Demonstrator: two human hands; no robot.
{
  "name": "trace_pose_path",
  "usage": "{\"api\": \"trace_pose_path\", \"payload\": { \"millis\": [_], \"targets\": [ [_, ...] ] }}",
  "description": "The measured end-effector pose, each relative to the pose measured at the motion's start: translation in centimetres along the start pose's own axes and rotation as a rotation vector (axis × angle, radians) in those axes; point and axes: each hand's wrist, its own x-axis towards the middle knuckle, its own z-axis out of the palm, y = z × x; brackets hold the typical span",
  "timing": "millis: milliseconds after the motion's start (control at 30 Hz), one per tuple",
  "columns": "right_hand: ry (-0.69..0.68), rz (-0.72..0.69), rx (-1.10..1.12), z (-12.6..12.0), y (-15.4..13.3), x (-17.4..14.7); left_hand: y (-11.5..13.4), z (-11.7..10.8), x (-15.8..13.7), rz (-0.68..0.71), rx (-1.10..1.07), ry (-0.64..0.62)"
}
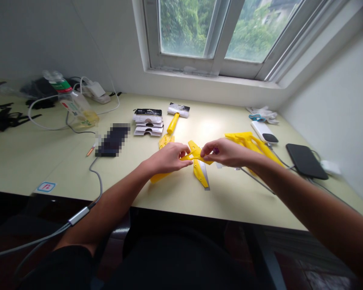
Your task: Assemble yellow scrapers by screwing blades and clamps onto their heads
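Above the desk's front middle, my left hand (169, 156) pinches one end of a thin yellow plastic piece (196, 154). My right hand (225, 152) grips the other end with bent fingertips. Just below this piece lies a yellow plastic part with a grey metal edge (200, 174). Another yellow part with small holes (166, 140) shows behind my left hand, and more yellow plastic (160, 177) is partly hidden under it. To the right, partly behind my right forearm, rests a larger yellow frame-like part (245, 139).
Stacked cardboard packages (148, 122) and a yellow handle with a cardboard-wrapped head (173, 123) stand farther back. A blurred dark phone (113, 140), cables and a plastic bottle (78, 105) lie left. A white power bank (264, 132) and black phone (306, 161) lie right.
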Motion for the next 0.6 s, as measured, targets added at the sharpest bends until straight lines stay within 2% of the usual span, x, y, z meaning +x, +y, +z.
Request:
{"api": "trace_pose_path", "payload": {
  "millis": [133,233,300,433,500,600],
  "targets": [
    [0.059,-0.031,-0.165,0.4,0.0,0.2,0.1,0.0,0.0,-0.005,0.003,-0.004],
    [0.083,0.001,-0.249,0.3,-0.3,0.2,0.2,-0.1,0.0,-0.014,0.019,0.004],
    [0.153,0.022,-0.289,-0.3,-0.5,0.2,0.1,-0.5,0.0,-0.031,0.031,0.032],
    [0.309,0.023,-0.354,-2.0,-0.4,0.5,-0.9,-2.3,-0.2,-0.125,0.079,0.203],
    [0.288,0.019,-0.385,-2.1,-0.5,1.0,-1.7,-3.3,-0.2,-0.212,0.104,0.325],
    [0.167,-0.008,-0.446,-0.5,-0.9,2.4,-2.7,-4.3,-0.2,-0.32,0.12,0.46]
  ]
}}
